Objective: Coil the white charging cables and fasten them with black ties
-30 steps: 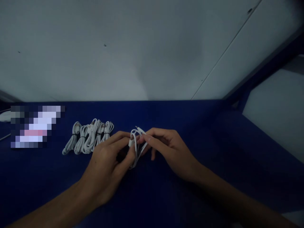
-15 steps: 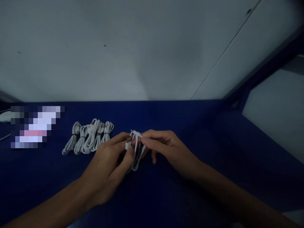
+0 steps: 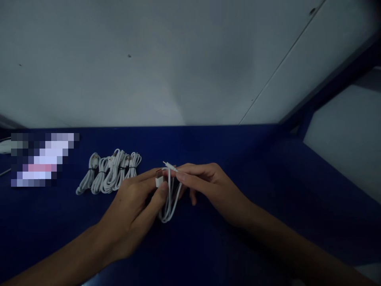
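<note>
A white USB cable [image 3: 169, 210], folded into loops, hangs between my two hands over the blue table. My left hand [image 3: 135, 202] pinches its wide USB plug end between thumb and fingers, the metal tip pointing up. My right hand [image 3: 205, 180] grips the loops near the small plug, which sticks out toward the upper left. Some fingers of both hands are hidden behind the cable and the palms. Left of my hands lies a row of several bundled white cables [image 3: 111, 172], tied with dark ties around their middles.
The blue table [image 3: 238, 155] runs back to a pale grey wall [image 3: 178, 63]. A lit, pixelated phone-like object [image 3: 47, 159] lies at the far left, beside a white object [image 3: 4, 146] with a thin cord. A blue-framed panel [image 3: 342, 135] stands at the right.
The cable's loops hang slightly lower and more open between my hands. The small plug stands out a little more. Both hands keep nearly the same place.
</note>
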`<state>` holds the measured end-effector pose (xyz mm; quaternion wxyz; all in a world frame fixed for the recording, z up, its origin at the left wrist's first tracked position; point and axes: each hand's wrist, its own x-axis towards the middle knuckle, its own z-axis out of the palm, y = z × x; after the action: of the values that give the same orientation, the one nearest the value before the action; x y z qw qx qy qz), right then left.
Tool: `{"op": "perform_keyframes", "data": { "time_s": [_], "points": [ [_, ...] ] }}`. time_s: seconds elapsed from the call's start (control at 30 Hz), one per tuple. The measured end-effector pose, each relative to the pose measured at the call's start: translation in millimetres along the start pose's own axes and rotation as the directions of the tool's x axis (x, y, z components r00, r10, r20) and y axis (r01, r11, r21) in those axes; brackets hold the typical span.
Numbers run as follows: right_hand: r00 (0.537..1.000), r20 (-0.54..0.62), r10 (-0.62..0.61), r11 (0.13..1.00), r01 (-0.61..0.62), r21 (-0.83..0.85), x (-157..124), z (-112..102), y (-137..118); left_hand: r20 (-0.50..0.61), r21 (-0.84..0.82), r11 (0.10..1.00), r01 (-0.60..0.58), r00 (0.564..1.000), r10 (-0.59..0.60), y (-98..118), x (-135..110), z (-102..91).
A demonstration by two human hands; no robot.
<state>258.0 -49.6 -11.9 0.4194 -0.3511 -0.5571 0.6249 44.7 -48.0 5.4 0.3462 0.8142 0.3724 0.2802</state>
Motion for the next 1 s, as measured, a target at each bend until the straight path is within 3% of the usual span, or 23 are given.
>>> {"op": "perform_keyframes", "data": {
  "time_s": [0.2,0.53,0.6,0.77,1.0],
  "points": [
    [0.997,-0.077,-0.012,1.000,0.013,0.013,0.9,-1.3,3.0,-0.107,0.015,1.000,-0.023,0.994,0.025,4.4,-3.8,5.8],
    [0.984,-0.177,-0.031,0.999,0.029,-0.017,2.8,-4.2,5.4,-0.353,0.098,0.995,0.003,0.935,0.032,4.2,-6.5,5.8],
    [0.980,-0.198,-0.029,1.000,0.027,-0.014,3.1,-3.8,5.3,-0.340,0.054,0.998,0.046,0.940,-0.025,4.5,-5.8,4.3],
    [0.977,-0.211,-0.024,1.000,0.020,-0.018,2.1,-4.1,5.3,-0.123,-0.241,0.938,0.247,0.951,-0.283,2.9,-3.8,3.5],
    [0.989,-0.144,0.019,0.999,-0.013,0.045,-0.5,-1.9,5.1,-0.075,-0.413,0.852,0.323,0.920,-0.385,-6.0,-1.1,5.7]
  ]
}}
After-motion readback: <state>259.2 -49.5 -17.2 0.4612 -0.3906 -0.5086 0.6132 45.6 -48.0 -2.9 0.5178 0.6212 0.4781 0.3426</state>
